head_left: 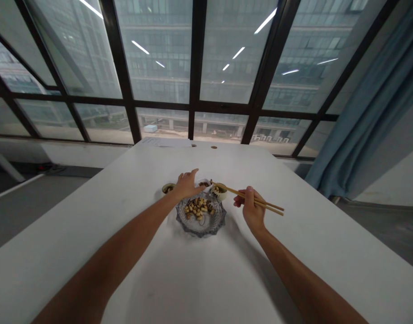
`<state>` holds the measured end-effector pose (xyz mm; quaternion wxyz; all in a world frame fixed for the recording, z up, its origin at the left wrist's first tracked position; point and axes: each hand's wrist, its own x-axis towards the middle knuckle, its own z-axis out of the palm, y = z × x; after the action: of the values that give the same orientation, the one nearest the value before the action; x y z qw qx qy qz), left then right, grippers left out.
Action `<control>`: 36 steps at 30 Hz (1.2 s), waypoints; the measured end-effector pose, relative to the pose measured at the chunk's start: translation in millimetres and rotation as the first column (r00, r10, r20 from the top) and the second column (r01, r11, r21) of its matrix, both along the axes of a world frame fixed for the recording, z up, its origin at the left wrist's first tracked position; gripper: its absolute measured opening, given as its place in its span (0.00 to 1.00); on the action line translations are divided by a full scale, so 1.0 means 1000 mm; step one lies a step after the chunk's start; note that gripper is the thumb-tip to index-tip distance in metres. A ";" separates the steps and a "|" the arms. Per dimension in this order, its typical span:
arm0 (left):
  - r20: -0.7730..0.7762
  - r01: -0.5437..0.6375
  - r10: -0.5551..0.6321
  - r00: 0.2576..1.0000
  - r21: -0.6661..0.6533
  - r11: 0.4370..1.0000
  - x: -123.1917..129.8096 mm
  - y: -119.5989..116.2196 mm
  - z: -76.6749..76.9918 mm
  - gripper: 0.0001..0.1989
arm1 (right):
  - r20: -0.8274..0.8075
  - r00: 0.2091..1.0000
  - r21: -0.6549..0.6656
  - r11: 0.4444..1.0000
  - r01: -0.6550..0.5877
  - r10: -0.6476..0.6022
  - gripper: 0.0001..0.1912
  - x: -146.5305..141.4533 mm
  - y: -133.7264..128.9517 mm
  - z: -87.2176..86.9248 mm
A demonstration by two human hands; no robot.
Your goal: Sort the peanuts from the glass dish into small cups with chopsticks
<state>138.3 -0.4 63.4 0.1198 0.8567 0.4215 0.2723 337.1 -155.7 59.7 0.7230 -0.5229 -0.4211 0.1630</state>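
My left hand [188,185] reaches past the glass bowl, thumb and fingers apart, close beside a small white dish [204,182] with dark bits in it. Whether it touches the dish cannot be made out. In my right hand [253,207] is a pair of chopsticks [238,193], pointing left. A small dark bit [211,181] shows at their tips, above the dish and a small cup [219,191] with pieces inside. The clear, scalloped glass bowl [200,231] in front holds many pale and brown nut-like pieces [196,207]. Another small cup [168,188] stands left of my left hand, partly covered by it.
All of this stands on a long white table [152,270]. Papers [166,142] lie at its far edge, near two round table holes [213,147]. Behind rise dark-framed windows [196,67], and a blue curtain [361,112] hangs at the right.
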 end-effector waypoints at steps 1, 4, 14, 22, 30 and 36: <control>-0.033 -0.001 0.000 0.999 -0.021 1.000 0.008 0.001 0.001 0.40 | 0.014 1.000 0.005 1.000 -0.005 0.005 0.27 0.000 0.001 -0.003; -0.061 0.026 -0.029 0.998 -0.039 0.999 0.016 0.006 0.000 0.39 | 0.061 0.998 0.014 1.000 -0.011 0.011 0.27 -0.002 0.002 -0.009; -0.094 0.144 -0.137 0.986 0.081 0.986 0.007 0.005 0.001 0.40 | 0.164 0.985 -0.028 0.999 -0.046 0.050 0.26 -0.006 0.008 -0.021; -0.107 0.129 -0.125 0.986 0.026 0.991 0.006 0.005 -0.003 0.39 | 0.267 0.959 -0.089 0.994 -0.070 0.092 0.26 -0.002 0.011 -0.017; -0.167 0.107 -0.096 0.981 0.057 0.993 0.005 0.006 -0.008 0.34 | 0.786 0.573 -0.170 0.973 -0.159 0.231 0.31 0.007 -0.013 0.026; -0.120 0.050 -0.035 0.992 0.129 0.990 -0.027 -0.009 -0.010 0.26 | 0.989 0.111 -0.073 0.972 -0.221 0.099 0.27 -0.004 -0.015 0.030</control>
<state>110.8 -9.3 53.2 0.0438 0.8860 0.3907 0.2458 333.4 -170.7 89.2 0.2676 -0.4173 -0.8528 -0.1642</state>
